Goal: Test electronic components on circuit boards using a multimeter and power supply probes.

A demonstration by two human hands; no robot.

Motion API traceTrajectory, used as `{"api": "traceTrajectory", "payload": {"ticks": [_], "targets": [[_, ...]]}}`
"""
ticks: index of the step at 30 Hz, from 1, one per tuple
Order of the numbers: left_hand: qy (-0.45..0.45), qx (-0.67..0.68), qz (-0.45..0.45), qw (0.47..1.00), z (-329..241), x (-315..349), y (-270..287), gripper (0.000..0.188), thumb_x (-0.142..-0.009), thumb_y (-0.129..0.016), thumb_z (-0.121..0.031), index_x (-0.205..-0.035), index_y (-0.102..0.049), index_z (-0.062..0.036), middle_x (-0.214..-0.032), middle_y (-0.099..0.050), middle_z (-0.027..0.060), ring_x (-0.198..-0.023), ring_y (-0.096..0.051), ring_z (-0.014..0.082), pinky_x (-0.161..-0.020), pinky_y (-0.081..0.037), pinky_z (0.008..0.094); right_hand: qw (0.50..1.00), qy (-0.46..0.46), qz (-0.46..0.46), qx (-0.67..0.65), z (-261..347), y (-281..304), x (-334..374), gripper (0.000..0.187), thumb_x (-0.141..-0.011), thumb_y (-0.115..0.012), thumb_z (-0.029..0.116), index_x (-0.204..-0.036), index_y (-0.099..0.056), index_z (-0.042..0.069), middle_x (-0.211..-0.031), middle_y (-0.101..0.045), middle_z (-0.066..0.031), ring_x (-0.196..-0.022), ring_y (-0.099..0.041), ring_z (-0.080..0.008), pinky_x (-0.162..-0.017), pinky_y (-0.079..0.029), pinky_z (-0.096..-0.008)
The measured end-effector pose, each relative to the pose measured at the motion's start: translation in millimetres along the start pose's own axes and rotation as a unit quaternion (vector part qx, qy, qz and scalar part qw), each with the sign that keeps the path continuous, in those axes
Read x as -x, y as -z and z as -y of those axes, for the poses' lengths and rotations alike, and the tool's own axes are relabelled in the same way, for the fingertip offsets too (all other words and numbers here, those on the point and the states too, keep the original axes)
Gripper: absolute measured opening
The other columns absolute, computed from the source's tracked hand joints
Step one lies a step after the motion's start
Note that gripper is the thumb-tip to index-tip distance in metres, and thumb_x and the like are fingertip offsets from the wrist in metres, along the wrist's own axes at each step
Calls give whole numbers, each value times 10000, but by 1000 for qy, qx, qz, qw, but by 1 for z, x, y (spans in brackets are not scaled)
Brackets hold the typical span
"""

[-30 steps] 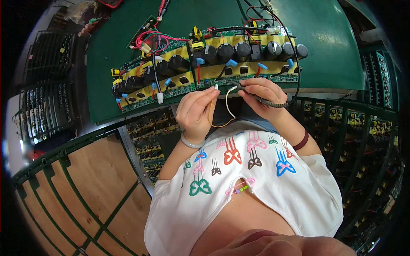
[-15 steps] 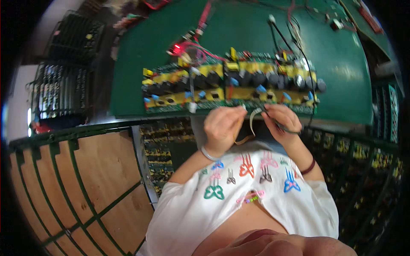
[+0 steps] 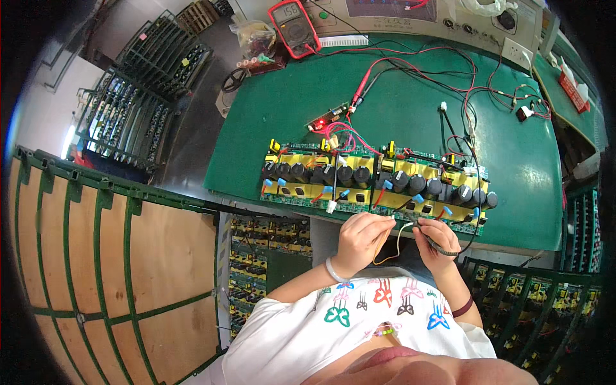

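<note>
My left hand is closed in a pinch at the table's front edge, with a small white tip showing at its fingertips and a pale wire looping just below. Close beside it, my right hand pinches a dark cable that runs across its palm; the cable's end is mostly hidden by fingers. Just beyond both hands lie long green circuit boards in a row, carrying black capacitors, yellow parts and blue-tipped leads. A black cable with a white connector hangs over their near edge.
A red multimeter stands at the back of the green table. Test probes and a small board with a red light lie behind the circuit boards. Racks with more boards stand below; a wood-panelled rack is at left.
The head view has tipped up, so the multimeter and the table's back now show. Both hands keep their pinches close together at the front edge of the boards.
</note>
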State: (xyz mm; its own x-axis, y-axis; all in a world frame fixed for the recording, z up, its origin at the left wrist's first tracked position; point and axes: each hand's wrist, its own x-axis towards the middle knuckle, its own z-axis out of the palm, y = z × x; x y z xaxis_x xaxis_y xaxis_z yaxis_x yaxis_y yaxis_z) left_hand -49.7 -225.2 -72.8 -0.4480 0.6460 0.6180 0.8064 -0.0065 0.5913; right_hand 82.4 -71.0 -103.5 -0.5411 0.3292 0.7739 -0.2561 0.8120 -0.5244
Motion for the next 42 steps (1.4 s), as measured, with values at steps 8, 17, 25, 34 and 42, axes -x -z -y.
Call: {"api": "traceTrajectory", "payload": {"ticks": [8,17,25,34,42], "targets": [[1,-4,1,1000,-3,-1,1,207,-739,-789,26,-923,-728,-47,-906,-724,94,-772,-692,250,-688,-539,340,1000,-4,-1,-16,-1,1,2,331,-735,-815,-55,-984,-610,18,-973,-702,-155,-744,-702,-294,-628,-565,-341],[2,-20,14,1000,-3,0,-2,179,-731,-797,28,-876,-720,-43,-864,-720,101,-749,-690,268,-652,-538,350,999,-13,-33,-1,6,16,6,287,-750,-802,-46,-940,-599,27,-919,-714,-163,-717,-703,-278,-623,-566,-342],[-1,-14,13,1000,0,-5,-2,178,-731,-795,58,-870,-725,-28,-839,-718,118,-735,-688,264,-649,-537,323,997,11,-77,25,-15,15,4,296,-718,-761,-56,-931,-583,47,-865,-698,-120,-654,-683,-259,-573,-546,-317],[-6,-19,13,1000,0,-5,-5,176,-727,-801,68,-856,-721,-21,-841,-720,120,-723,-690,257,-647,-535,311,998,22,-60,15,-15,14,4,296,-694,-775,-65,-908,-599,39,-860,-691,-124,-631,-670,-247,-565,-544,-311],[-6,-33,15,999,-4,-8,3,173,-723,-794,50,-849,-706,-31,-835,-714,109,-725,-681,274,-642,-535,347,997,32,-65,6,-13,11,-1,279,-713,-768,-75,-901,-592,33,-852,-692,-131,-641,-673,-268,-586,-551,-335]]}}
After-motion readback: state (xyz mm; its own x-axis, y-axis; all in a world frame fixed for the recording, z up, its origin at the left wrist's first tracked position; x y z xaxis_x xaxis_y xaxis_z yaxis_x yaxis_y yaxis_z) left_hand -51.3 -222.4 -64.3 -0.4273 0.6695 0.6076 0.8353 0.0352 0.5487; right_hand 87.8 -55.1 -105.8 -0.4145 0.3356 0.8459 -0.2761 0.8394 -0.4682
